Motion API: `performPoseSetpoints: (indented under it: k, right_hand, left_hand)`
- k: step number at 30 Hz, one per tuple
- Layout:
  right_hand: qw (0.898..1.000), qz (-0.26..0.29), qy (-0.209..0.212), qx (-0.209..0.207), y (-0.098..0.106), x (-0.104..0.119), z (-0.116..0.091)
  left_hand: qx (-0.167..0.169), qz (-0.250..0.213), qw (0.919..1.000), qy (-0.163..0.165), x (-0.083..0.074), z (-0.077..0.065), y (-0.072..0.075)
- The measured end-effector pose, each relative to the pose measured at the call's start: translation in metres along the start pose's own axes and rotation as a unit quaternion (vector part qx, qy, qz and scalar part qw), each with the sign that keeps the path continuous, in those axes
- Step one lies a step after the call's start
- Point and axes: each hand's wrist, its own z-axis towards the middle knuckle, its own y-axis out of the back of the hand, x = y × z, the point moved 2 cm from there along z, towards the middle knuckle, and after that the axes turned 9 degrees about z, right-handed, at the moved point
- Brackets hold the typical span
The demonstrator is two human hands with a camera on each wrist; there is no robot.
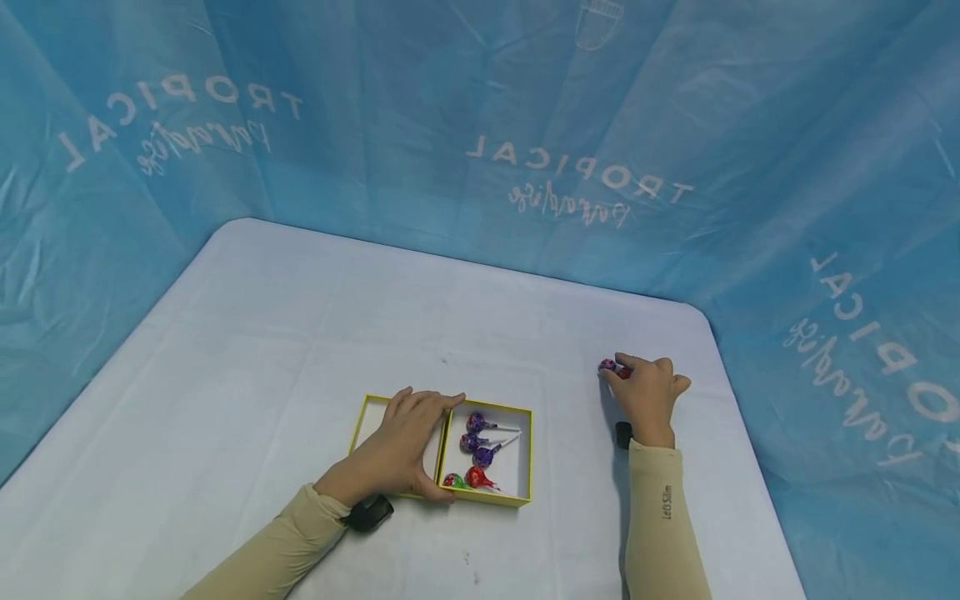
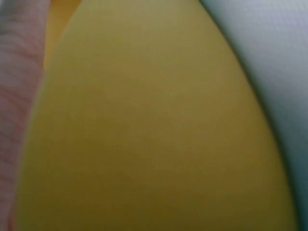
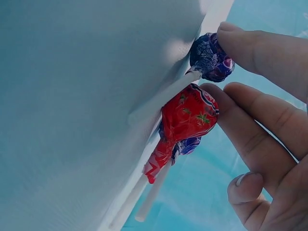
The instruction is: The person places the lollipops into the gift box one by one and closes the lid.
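Note:
My left hand (image 1: 401, 442) spans a white box with yellow edges (image 1: 531, 454), its thumb at the front edge and fingertips at the back edge. Inside the box's right part lie several lollipops, among them purple ones (image 1: 486, 456) and a red one (image 1: 478, 477). The left wrist view is filled by the box's yellow side (image 2: 154, 115). Off to the right, my right hand (image 1: 647, 392) pinches a purple lollipop (image 3: 211, 57) between thumb and forefinger. Close below it are a red lollipop (image 3: 190, 113), near the fingertips, and another purple one (image 3: 187, 145), partly hidden.
A white cloth (image 1: 300, 333) covers the table. Blue printed curtains (image 1: 420, 167) stand along the back and both sides. The box's left part (image 1: 370, 421), white inside, is mostly under my left hand.

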Motion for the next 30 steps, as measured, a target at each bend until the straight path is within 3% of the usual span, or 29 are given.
performPoseSetpoints:
  k: [13,30]
  right_hand:
    - [1.0,-0.01,-0.012,0.011,0.0003,0.0013,0.0006]
    - [1.0,-0.008,0.003,0.011,-0.0028,-0.0013,0.0026]
  left_hand:
    - [0.0,0.006,1.0,-0.003,-0.0007,-0.0006,0.0004]
    - [-0.003,0.001,1.0,-0.005,-0.0003,-0.0002,0.0007]
